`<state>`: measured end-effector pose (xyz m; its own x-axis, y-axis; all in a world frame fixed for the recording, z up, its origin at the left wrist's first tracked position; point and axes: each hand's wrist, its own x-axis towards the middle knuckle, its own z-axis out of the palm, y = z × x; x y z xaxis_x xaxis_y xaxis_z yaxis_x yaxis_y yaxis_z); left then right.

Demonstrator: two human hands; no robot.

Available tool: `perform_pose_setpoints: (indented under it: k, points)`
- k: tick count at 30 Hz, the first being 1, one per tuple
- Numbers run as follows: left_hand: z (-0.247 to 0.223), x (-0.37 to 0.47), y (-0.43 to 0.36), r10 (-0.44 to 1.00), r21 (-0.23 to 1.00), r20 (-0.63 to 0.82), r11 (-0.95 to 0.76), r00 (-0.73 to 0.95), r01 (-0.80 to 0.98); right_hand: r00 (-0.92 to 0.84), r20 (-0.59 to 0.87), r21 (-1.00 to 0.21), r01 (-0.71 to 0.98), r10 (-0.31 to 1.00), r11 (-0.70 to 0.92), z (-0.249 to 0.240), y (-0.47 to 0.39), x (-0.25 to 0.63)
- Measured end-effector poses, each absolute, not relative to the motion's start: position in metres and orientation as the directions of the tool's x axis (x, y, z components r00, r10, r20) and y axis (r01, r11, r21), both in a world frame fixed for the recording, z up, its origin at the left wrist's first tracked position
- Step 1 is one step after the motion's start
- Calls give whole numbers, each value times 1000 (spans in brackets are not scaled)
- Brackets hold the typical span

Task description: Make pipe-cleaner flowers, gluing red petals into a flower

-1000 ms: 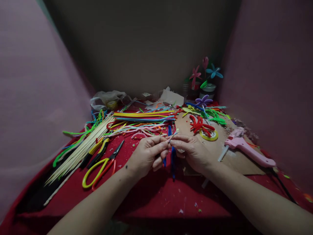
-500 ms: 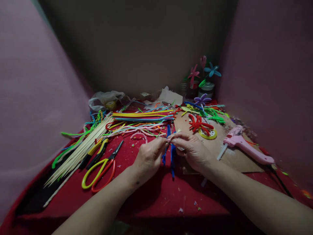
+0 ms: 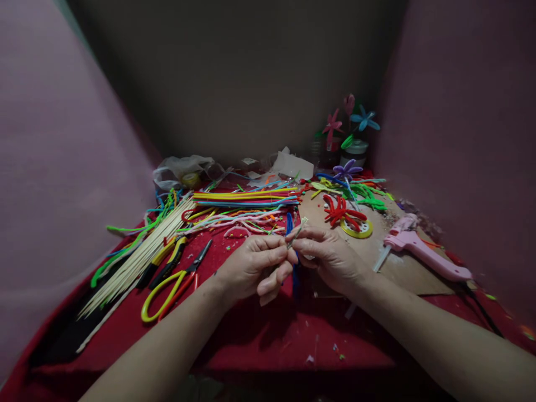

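Note:
My left hand [image 3: 262, 265] and my right hand [image 3: 324, 254] meet at the middle of the red cloth. Between their fingertips is a thin stem-like piece with a pale tip [image 3: 302, 224], pinched by both hands. The lower fingers of my left hand are curled loosely. Blue pipe cleaners [image 3: 296, 276] lie on the cloth beneath and between the hands, partly hidden by them. Right of my right hand is a brown board [image 3: 402, 273], with a red pipe cleaner bundle [image 3: 341, 211] and a yellow-rimmed spool [image 3: 363, 230] on it.
Yellow-and-red scissors [image 3: 167, 296], black-and-yellow pliers [image 3: 161, 262] and pale sticks [image 3: 142, 254] lie at the left. Coloured pipe cleaners [image 3: 245, 196] stretch across behind the hands. A pink glue gun [image 3: 427, 251] rests at the right, with pipe cleaner flowers [image 3: 364, 119] at the back.
My left hand has turned and its lower fingers have loosened from their tighter curl. More of the thin piece shows between the fingertips.

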<state>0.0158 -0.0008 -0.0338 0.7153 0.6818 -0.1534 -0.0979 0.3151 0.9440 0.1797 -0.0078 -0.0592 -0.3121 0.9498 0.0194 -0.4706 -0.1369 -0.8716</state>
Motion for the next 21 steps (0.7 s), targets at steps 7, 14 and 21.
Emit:
perform_pose_setpoints:
  k: [7,14,21]
  points:
    - [-44,26,-6,893,780,279,-425,353,459,-106,-76,-856,-503,991,-120,-60,-4,179]
    - [-53,24,-5,733,509,572,-670,369,541,-134,-60,-877,-466,989,-116,-60,-6,177]
    - [-46,23,-8,783,614,513,-622,353,487,-174,-20,-903,-420,984,-93,-59,-6,177]
